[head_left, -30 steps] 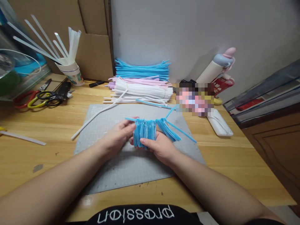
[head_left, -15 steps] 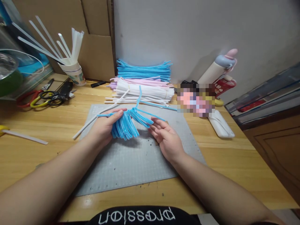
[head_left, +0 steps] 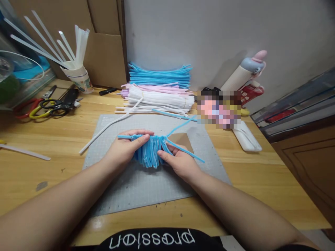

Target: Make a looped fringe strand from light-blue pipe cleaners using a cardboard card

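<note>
A bundle of looped blue pipe cleaners [head_left: 150, 153] hangs just above the grey cutting mat [head_left: 146, 188], with loose blue ends sticking out to the right. My left hand [head_left: 125, 149] is closed on its left side, thumb on top. My right hand [head_left: 178, 162] pinches the right side of the same bundle with its fingertips. A brown card piece [head_left: 183, 140] lies on the mat just behind my right hand.
Behind the mat lies a stack of white, pink and blue pipe cleaners [head_left: 159, 92], with one bent white pipe cleaner [head_left: 104, 129] trailing off it. Scissors and pliers [head_left: 49, 104] and a cup of glue sticks [head_left: 74, 71] sit far left. A bottle [head_left: 242, 75] leans at the right.
My right hand, open and apart from the bundle half a second ago, has closed on its right side. The bundle has shifted right and hangs straighter.
</note>
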{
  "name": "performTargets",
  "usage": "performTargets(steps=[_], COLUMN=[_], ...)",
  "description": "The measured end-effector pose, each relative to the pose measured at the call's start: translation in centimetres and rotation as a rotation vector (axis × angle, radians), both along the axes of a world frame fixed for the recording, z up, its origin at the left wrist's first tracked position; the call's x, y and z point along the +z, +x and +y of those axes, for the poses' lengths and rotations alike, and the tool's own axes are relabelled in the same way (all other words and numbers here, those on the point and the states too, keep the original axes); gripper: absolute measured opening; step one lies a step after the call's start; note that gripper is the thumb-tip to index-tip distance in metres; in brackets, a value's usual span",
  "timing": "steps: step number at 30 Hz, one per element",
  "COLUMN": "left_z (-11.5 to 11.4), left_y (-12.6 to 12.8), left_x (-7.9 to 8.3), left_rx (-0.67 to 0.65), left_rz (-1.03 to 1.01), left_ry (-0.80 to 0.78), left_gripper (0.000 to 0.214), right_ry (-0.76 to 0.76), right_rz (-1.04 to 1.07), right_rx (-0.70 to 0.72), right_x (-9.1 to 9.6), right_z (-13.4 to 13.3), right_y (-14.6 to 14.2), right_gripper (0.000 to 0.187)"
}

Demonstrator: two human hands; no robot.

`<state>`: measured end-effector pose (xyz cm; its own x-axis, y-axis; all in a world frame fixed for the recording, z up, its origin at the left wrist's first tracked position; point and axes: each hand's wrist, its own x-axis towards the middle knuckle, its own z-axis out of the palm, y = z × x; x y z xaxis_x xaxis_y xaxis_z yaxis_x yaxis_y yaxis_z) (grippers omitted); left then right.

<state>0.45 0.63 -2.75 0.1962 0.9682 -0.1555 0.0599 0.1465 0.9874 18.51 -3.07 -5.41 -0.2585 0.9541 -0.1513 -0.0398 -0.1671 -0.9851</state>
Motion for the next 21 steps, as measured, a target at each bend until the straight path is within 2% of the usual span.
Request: performTargets(steps=[4,6,11,15,19,21], left_z=[0.0,-0.2,-1.1,-1.5,-1.5,-1.7], left_y=[0.1,0.2,0.9,1.1,1.1,1.2], left_x=[0.0,0.0,-0.1,-0.6,-0.8,-0.7], left_rx=[-0.003,-0.008,-0.041,-0.168,-0.216,-0.238], left_rz=[0.033,0.044,0.004,-0.106,-0.106,-0.121], left_ry=[0.025,0.029,-0.043,-0.166,-0.197,-0.201], left_gripper=[0.032,0.031,0.035,0.04,0.028,0.03], right_ry=[-0.224,-0.248,-0.136,-0.084,0.036,0.059], right_rz=[0.15,0.197,0.192,0.126,0.047,-0.026], right_rx=[0.083,0.085,0.116,0.077,0.075,0.089], right_x=[0.3,0.5,0.3,-0.2,-0.1,0.1], right_z=[-0.2,-0.3,-0.4,-0.5,-0.6,-0.7], right_y=[-0.2,-0.3,-0.7,-0.8,-0.7,-0.6], right_gripper=[0.04,0.041,0.046,0.036,0.028,0.029])
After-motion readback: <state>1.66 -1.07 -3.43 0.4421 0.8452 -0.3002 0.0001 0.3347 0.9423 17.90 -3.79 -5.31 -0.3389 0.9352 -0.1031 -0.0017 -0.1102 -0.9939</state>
